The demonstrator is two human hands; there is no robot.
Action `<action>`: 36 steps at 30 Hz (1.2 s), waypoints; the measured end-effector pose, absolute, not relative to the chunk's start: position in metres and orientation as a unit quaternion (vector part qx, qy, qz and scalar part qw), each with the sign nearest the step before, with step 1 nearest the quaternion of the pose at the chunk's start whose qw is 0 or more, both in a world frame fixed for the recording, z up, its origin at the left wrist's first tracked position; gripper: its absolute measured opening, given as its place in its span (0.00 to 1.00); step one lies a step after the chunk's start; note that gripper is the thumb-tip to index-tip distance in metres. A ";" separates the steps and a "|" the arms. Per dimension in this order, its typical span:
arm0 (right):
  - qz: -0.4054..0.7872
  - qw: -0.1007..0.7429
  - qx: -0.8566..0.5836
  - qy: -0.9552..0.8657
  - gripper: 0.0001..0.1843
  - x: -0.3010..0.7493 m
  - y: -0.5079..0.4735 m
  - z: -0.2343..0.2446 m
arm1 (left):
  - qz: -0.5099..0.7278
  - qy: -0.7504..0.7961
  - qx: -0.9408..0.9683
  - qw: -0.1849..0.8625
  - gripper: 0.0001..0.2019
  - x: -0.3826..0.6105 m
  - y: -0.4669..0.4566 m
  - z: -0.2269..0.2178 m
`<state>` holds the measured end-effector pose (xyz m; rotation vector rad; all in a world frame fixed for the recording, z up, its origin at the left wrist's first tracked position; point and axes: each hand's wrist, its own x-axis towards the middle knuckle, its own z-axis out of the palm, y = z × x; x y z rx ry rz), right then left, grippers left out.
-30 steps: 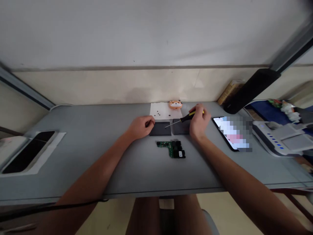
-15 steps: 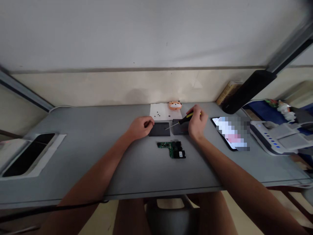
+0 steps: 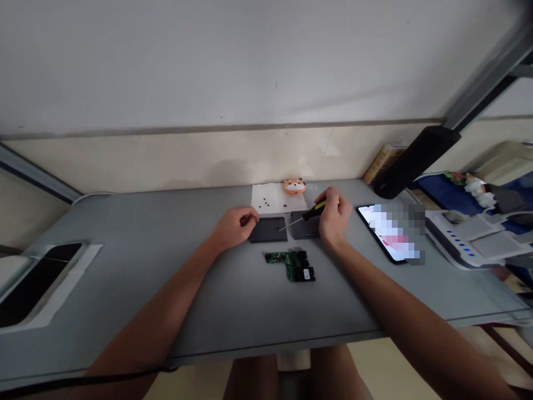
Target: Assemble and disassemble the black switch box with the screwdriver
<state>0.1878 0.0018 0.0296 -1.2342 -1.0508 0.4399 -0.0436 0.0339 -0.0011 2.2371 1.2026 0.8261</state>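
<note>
The right hand (image 3: 333, 218) is shut tight on a yellow and black screwdriver (image 3: 315, 210). Its thin metal shaft (image 3: 293, 223) points left, and the tip is over a dark flat plate (image 3: 268, 229). I cannot tell if the tip touches the plate. The left hand (image 3: 235, 229) is curled at the left edge of that plate, with its fingers close together. I cannot tell if it holds anything small. A second dark plate (image 3: 305, 226) lies just beside the first one, under the screwdriver.

The thin tip could slip if it is pushed too hard or at a slant. Then it could scratch the plate or poke the left hand, which is near it. Tiny black screws (image 3: 266, 206) lie on a white paper (image 3: 287, 206) just behind the plates, so a bump from a hand could knock them about. They are so small that they could get lost. A green circuit board (image 3: 289, 265) lies close in front of the plates on the gray table (image 3: 166, 294), so a dropped screwdriver could hit it. A small orange toy (image 3: 295, 186) sits behind the paper.
</note>
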 end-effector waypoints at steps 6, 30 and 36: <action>0.187 0.657 -0.568 -0.459 0.20 0.189 0.003 0.030 | 0.294 0.443 0.821 0.211 0.08 -0.042 0.033 -0.001; 0.226 0.638 -0.572 -0.464 0.18 0.190 0.006 0.033 | 0.278 0.598 0.748 0.079 0.10 -0.038 0.033 -0.003; 0.202 0.633 -0.565 -0.489 0.18 0.188 0.005 0.031 | 0.274 0.592 0.755 0.076 0.11 -0.038 0.031 -0.003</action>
